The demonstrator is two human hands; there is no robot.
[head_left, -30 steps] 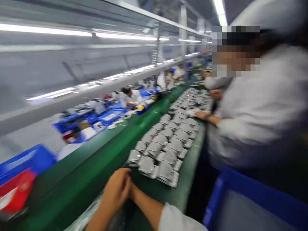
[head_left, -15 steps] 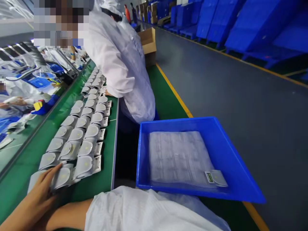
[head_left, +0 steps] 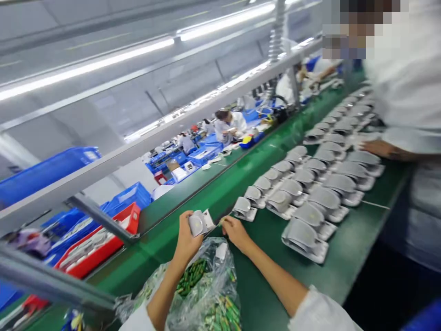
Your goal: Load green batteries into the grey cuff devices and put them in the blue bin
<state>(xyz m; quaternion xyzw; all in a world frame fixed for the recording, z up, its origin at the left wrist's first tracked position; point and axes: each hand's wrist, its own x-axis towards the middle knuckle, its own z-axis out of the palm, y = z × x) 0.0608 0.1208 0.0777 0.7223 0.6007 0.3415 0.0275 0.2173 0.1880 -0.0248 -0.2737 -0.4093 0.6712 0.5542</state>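
My left hand [head_left: 188, 236] is closed around a grey cuff-like unit with a white plate [head_left: 198, 224], held above the green bench. Just to its right, my right hand [head_left: 236, 232] has thumb and fingers pinched together near the unit's white end. A small greenish thing seems to be at those fingertips, too blurred to name. Below both hands lies a clear plastic bag [head_left: 220, 276] with many small green battery-like cylinders [head_left: 193, 276]. Rows of similar grey cuff units [head_left: 301, 236] rest on the bench to the right of my hands.
A co-worker's hand [head_left: 377, 148] touches the rows at the far right. A red tray [head_left: 132, 220] of whitish parts stands on the left, behind a metal strut [head_left: 99, 218]. The green bench [head_left: 262, 276] has its edge at the right.
My view has swung left and up, away from the blue bin and aisle. One hand was on the cuff rows; now my left hand holds a unit, and my right hand is pinched beside it.
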